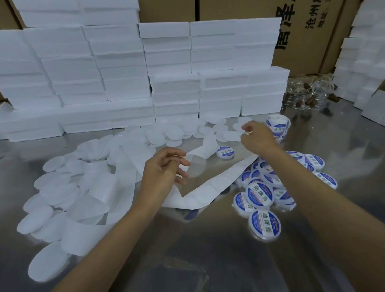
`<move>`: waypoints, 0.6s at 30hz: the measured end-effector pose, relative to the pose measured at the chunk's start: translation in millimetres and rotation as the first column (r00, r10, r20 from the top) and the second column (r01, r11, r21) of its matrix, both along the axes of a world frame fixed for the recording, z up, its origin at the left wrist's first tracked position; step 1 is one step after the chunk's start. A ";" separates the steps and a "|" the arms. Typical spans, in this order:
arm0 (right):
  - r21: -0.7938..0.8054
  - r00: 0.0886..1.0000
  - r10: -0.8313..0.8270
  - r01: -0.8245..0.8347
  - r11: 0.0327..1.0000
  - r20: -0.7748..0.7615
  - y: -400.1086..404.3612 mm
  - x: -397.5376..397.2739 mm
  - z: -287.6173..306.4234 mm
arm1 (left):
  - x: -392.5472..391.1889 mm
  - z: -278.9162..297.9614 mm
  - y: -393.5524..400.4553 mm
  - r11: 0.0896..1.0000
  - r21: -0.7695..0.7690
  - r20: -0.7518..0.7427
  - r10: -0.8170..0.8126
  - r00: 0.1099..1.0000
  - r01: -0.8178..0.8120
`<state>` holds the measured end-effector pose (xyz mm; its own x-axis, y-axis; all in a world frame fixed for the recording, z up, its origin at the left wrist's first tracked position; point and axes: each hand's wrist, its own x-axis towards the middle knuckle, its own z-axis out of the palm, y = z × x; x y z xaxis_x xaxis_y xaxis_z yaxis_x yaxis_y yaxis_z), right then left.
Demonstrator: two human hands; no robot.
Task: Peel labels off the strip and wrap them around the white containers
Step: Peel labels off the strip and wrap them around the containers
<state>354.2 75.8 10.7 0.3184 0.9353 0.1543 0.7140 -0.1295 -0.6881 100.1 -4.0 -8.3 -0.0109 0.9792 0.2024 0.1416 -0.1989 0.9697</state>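
Labels come off the strip (209,190), the white backing that runs in loops across the counter (204,267) from the roll (277,125) at the far right down past your left hand (164,169). That left hand hovers over the strip with fingers loosely curled around the backing and a clear round label (196,168) at its fingertips; whether it truly pinches the label is hard to tell. Your right hand (257,135) is raised near the roll, its fingertips pinched on something small that cannot be made out. Unlabelled white containers (156,135) lie in a heap to the left and far side; finished ones with blue labels (260,194) pile at the right. To peel well, probably bend the backing sharply away, lift the label by its edge only, and keep the glue side off your fingers.
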 end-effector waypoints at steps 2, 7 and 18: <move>-0.127 0.992 0.063 -0.049 0.991 0.108 22.3 5.8 -7.1 | 4.3 -5.4 7.9 0.999 -0.022 -0.028 0.026 0.999 -0.026; -0.267 0.917 0.202 -0.111 0.957 0.345 54.9 8.4 -25.1 | 1.0 -20.9 18.3 0.996 -0.089 -0.019 0.028 0.999 -0.029; 0.172 0.920 -0.038 -0.032 0.985 0.390 56.4 0.9 -11.0 | -1.7 -20.6 20.3 0.997 -0.069 -0.011 0.018 1.000 -0.019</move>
